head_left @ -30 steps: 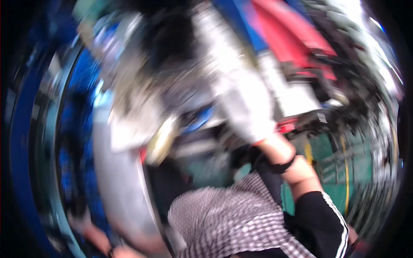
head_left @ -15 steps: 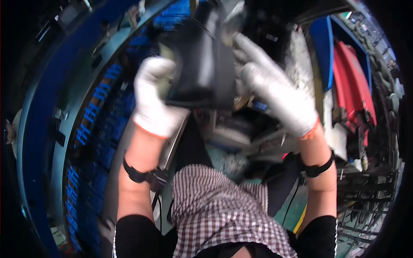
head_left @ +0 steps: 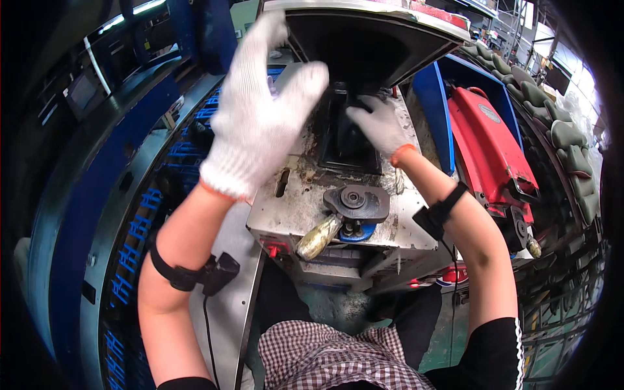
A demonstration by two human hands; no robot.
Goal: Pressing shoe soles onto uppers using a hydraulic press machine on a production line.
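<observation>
My left hand (head_left: 257,117), in a white knitted glove, is raised at the upper left of the worn metal machine. Its thumb and fingers are apart, and nothing shows in it; its fingertips are close to the edge of the raised lid (head_left: 370,10). Farther in, under that lid, my gloved right hand (head_left: 380,125) rests with fingers stretched out at a glossy black piece (head_left: 351,140). This piece lies on the machine bed (head_left: 299,195); its far end is lost in shadow.
A dark clamp (head_left: 356,203) with a worn lever handle (head_left: 320,237) sits at the machine's front edge. To the right are a blue panel (head_left: 434,117), a red machine cover (head_left: 491,140) and several green padded pieces (head_left: 572,146). Blue racks (head_left: 140,224) line the left.
Both hands held a glossy black piece up before me. The left has let go and risen beside the lid; the right has moved down and forward. My view has shifted, showing the machine.
</observation>
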